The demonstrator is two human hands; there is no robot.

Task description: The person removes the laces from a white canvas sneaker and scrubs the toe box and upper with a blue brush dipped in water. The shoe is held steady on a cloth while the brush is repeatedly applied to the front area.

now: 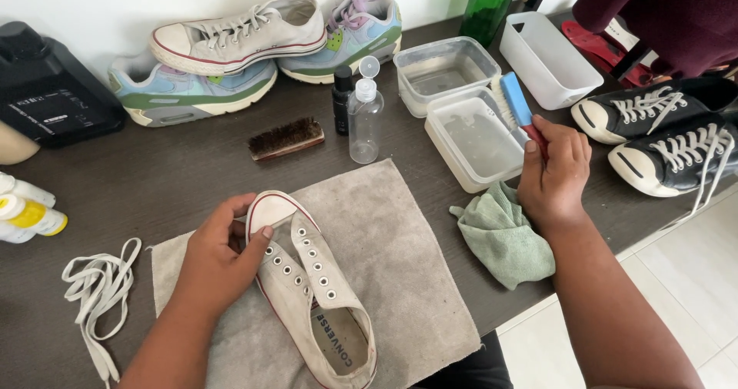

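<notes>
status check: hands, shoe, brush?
Left hand grips unlaced white sneaker at toe, on grey towel. Right hand holds blue brush over water tub. Nothing blocking.

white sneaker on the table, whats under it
The white sneaker lies on a grey cloth spread over the dark table. The left hand grips its toe. The cloth beneath the sole is covered.

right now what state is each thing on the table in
white low-top shoe: unlaced, lying on the grey cloth, toe gripped by left hand
loose laces: off the shoe, piled on the table
blue brush: held by right hand, head over a clear tub
clear squeeze bottle: upright, flip cap open
wooden brush: lying unused
green rag: crumpled
</notes>
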